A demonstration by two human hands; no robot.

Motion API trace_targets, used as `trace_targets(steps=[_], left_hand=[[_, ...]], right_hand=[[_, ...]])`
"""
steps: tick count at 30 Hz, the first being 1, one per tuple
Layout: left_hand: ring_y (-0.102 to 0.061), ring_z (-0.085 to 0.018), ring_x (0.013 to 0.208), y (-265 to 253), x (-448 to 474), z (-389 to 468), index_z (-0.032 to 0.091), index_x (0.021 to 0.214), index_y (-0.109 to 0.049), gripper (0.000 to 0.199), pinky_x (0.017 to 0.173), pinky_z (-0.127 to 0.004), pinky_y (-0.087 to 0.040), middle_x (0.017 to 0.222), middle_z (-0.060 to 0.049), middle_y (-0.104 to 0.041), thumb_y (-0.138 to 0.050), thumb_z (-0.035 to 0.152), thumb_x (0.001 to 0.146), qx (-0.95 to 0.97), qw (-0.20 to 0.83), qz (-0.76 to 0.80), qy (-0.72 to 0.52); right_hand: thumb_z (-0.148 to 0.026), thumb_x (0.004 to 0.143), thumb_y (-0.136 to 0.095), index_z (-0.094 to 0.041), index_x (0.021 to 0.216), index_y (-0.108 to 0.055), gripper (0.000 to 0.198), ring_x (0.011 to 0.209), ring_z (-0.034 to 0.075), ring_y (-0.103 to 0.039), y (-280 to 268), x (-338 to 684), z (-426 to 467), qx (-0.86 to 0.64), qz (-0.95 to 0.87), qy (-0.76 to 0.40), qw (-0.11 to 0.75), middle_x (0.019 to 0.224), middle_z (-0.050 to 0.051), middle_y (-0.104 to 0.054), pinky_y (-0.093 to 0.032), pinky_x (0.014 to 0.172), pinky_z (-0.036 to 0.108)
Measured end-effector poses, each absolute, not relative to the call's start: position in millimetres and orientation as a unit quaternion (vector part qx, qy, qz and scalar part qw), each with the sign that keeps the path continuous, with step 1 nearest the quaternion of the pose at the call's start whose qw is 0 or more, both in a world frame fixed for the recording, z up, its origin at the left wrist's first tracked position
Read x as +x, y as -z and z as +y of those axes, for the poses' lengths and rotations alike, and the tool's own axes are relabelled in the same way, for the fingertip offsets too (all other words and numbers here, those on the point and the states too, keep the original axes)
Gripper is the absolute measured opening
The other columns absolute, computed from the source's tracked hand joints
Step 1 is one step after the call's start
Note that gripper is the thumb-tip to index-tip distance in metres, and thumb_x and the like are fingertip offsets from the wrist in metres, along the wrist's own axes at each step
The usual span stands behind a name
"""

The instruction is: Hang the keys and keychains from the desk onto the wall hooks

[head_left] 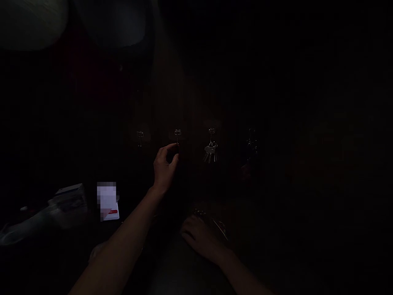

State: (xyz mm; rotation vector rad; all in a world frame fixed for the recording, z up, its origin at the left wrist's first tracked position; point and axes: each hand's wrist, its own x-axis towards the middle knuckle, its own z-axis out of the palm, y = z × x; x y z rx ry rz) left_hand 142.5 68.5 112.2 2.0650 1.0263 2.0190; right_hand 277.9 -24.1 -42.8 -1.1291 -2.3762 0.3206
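Note:
The scene is very dark. My left hand [166, 166] is raised at the second of several wall hooks [177, 133], its index fingertip at the hook's lower end. A gap shows between thumb and index finger, with nothing visible in it. Lower down, my right hand [202, 237] lies palm down, thumb apart from the fingers, beside small shiny metal pieces [199, 212] too dim to name. A thin bright rod-like piece [220, 229] lies just right of that hand. From the third hook [211, 130] hangs a bunch of keys [210, 150].
The leftmost hook [140, 134] has nothing visible on it. A dim metallic bunch [251, 141] hangs at the far right. Left of my forearm are a lit, blurred-out white and red item [109, 200] and a box [69, 203]. Large pale rounded shapes [113, 20] loom at upper left.

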Motion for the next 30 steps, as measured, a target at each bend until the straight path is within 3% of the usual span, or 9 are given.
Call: trace_targets(steps=[5, 13, 22, 30], left_hand=[[-0.060, -0.017, 0.100, -92, 141, 63, 0.024, 0.112, -0.054, 0.035, 0.090, -0.035, -0.047, 0.109, -0.004, -0.060, -0.056, 0.014, 0.079, 0.666, 0.121, 0.312, -0.666], [-0.064, -0.016, 0.094, -42, 118, 48, 0.023, 0.110, -0.052, 0.028, 0.085, -0.033, -0.050, 0.102, -0.003, -0.066, -0.053, 0.024, 0.082, 0.670, 0.242, 0.381, -0.589], [-0.065, -0.019, 0.093, -5, 69, 18, 0.022, 0.106, -0.054, 0.026, 0.084, -0.036, -0.050, 0.105, -0.004, -0.066, -0.048, 0.028, 0.082, 0.635, 0.269, 0.487, -0.536], [-0.063, -0.020, 0.097, 9, 33, 2, 0.025, 0.106, -0.056, 0.027, 0.083, -0.033, -0.048, 0.104, -0.001, -0.068, -0.040, 0.029, 0.085, 0.668, 0.249, 0.568, -0.412]], right_hand=[[-0.023, 0.091, -0.044, -0.020, 0.087, -0.062, 0.019, 0.091, 0.015, -0.053, 44, 279, -24, -0.419, -0.868, -0.115, 0.241, 0.093, 0.002, -0.063, -0.037, 0.086, 0.029], [-0.023, 0.090, -0.046, -0.021, 0.088, -0.062, 0.016, 0.091, 0.016, -0.053, 45, 279, -24, -0.421, -0.862, -0.123, 0.255, 0.093, 0.002, -0.062, -0.038, 0.084, 0.030], [-0.023, 0.090, -0.046, -0.020, 0.090, -0.061, 0.015, 0.090, 0.017, -0.053, 48, 278, -21, -0.422, -0.859, -0.128, 0.260, 0.094, 0.003, -0.062, -0.039, 0.082, 0.031], [-0.022, 0.089, -0.047, -0.020, 0.089, -0.060, 0.013, 0.091, 0.017, -0.053, 53, 278, -19, -0.422, -0.859, -0.126, 0.262, 0.095, 0.004, -0.061, -0.039, 0.083, 0.031]])
